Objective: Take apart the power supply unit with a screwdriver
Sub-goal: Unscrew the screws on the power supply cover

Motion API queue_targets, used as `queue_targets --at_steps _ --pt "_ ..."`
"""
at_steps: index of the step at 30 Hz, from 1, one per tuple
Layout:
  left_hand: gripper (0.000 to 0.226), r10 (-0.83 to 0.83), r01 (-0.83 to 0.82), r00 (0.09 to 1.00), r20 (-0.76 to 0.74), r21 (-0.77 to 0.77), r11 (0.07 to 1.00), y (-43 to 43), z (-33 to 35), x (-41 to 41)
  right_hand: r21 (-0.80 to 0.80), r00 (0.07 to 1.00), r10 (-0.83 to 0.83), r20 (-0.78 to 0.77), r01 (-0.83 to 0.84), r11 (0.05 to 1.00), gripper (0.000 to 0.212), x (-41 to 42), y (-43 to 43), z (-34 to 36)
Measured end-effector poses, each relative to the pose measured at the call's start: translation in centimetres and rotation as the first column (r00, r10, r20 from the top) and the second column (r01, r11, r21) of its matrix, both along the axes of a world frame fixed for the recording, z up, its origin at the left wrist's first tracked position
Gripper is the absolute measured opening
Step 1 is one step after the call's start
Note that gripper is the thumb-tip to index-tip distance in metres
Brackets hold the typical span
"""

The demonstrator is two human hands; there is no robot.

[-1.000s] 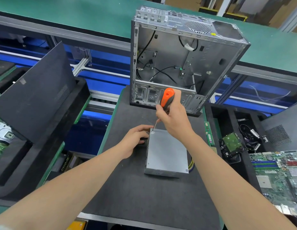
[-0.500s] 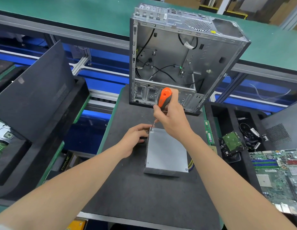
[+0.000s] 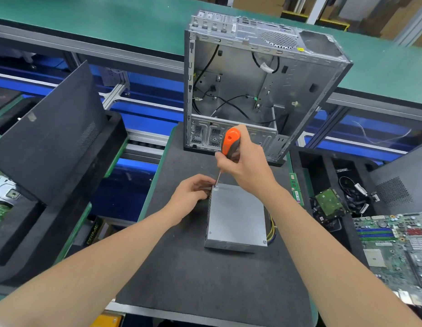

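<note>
A grey metal power supply unit (image 3: 237,217) lies flat on the dark work mat (image 3: 205,279), with yellow and black wires showing at its right side. My right hand (image 3: 246,167) grips an orange and grey screwdriver (image 3: 229,142) held nearly upright. Its thin shaft tip sits on the unit's far left top corner. My left hand (image 3: 191,193) holds the unit's far left edge, fingers curled against its side just beside the tip.
An empty open computer case (image 3: 259,90) stands upright at the mat's far end. Black foam trays with a side panel (image 3: 49,138) lie left. On the right are a hard drive (image 3: 329,204), loose cables, a memory stick (image 3: 295,188) and a motherboard (image 3: 398,251).
The screwdriver handle has tilted slightly left and turned in my right hand. My left hand stays on the unit's corner.
</note>
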State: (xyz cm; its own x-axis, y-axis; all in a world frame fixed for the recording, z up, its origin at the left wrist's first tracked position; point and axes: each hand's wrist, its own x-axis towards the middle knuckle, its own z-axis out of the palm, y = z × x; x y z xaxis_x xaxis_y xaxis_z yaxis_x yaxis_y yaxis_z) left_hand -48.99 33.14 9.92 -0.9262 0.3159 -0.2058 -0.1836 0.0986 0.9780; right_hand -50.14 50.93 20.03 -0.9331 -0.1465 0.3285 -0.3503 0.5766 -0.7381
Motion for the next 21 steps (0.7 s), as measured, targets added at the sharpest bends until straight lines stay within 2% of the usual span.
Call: queue_targets --at_steps 5,13,21 --pt "0.046 -0.031 0.029 0.999 -0.034 -0.066 0.997 -0.19 -0.11 -0.10 -0.054 0.999 -0.034 0.009 0.035 0.998 0.035 0.27 0.05 -0.12" --pt "0.047 -0.033 0.030 0.999 -0.021 -0.109 0.994 -0.22 -0.53 -0.46 0.001 1.000 0.003 -0.009 -0.003 1.000 0.037 0.04 0.05 -0.12" --pt "0.047 -0.034 0.031 0.999 -0.016 -0.126 0.992 -0.29 -0.59 -0.67 -0.008 1.000 -0.004 -0.009 0.003 1.000 0.035 -0.09 0.39 -0.15"
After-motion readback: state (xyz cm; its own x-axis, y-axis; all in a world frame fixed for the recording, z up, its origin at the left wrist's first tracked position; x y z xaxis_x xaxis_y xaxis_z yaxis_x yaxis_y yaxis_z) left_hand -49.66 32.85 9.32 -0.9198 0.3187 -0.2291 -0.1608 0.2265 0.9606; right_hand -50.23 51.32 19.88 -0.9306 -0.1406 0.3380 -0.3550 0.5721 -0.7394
